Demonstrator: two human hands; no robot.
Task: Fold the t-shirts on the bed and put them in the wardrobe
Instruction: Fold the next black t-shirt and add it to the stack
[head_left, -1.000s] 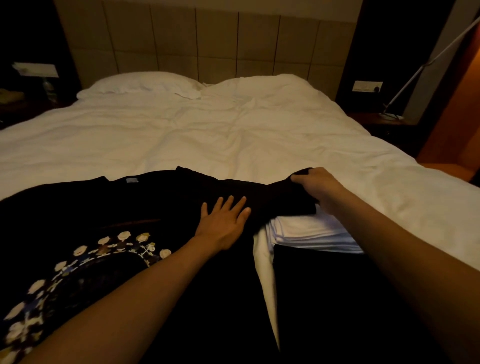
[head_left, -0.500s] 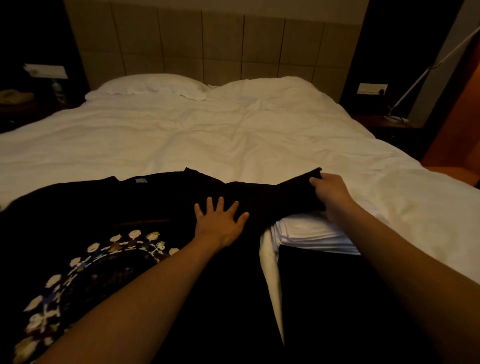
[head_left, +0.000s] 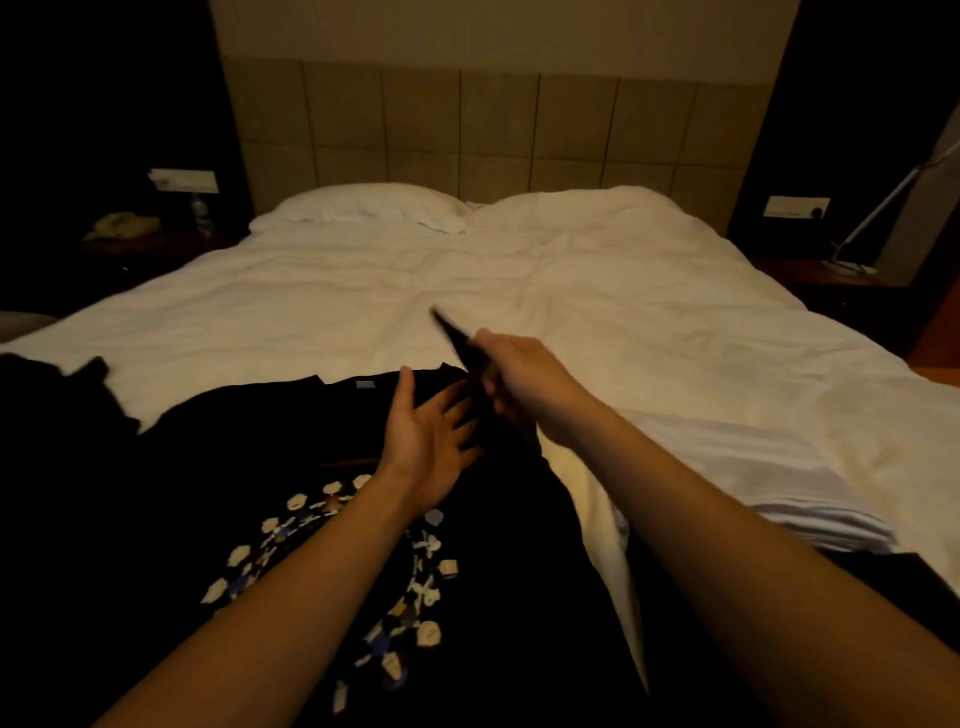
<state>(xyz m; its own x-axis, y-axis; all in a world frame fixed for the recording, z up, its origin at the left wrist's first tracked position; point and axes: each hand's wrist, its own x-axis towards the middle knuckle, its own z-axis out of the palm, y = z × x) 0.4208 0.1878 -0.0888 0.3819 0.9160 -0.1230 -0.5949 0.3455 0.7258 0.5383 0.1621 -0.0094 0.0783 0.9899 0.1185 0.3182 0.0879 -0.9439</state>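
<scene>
A black t-shirt with a ring of pale printed figures lies spread on the white bed in front of me. My right hand grips its right sleeve and holds it lifted over the shirt's body. My left hand is raised on edge at the shoulder with straight fingers, palm facing the sleeve. A folded white garment stack lies on the bed under my right forearm. Another dark garment shows below that stack.
A white pillow lies at the head of the bed below the padded headboard. A nightstand with a phone and a bottle stands at the left. A lamp arm and nightstand are at the right. More dark cloth lies at far left.
My right hand has lifted the sleeve off the white stack and swung it left over the shirt. My left hand has risen from lying flat to standing on edge. The view has tilted up.
</scene>
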